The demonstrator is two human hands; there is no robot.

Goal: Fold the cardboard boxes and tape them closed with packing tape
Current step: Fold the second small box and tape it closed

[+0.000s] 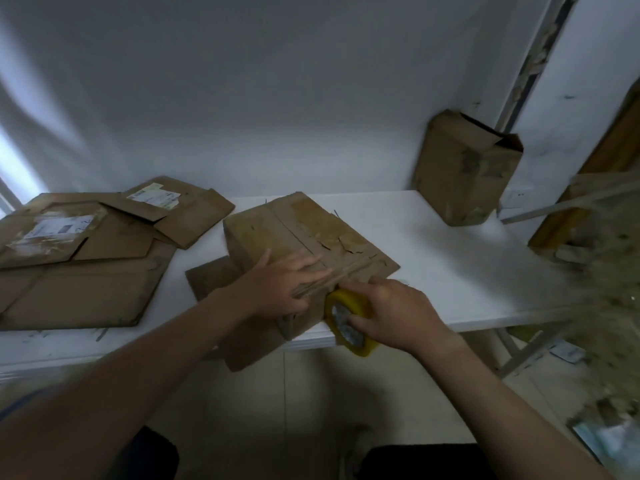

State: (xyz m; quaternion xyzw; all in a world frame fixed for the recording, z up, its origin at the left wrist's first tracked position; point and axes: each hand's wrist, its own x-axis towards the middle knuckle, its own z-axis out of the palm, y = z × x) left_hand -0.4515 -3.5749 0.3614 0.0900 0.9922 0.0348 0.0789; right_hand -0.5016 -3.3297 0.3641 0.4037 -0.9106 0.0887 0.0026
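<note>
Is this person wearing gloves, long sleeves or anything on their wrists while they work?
No gloves: the left hand and right hand are both bare. The left forearm and right forearm are uncovered too, with no sleeve reaching into view. No watch, bracelet or ring shows on either side, though the picture is a bit blurred, so a thin ring could escape notice.

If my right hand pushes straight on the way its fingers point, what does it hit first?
Probably the cardboard box: the right hand grips the yellow tape roll at its near edge, with the left hand just beyond on top.
</note>
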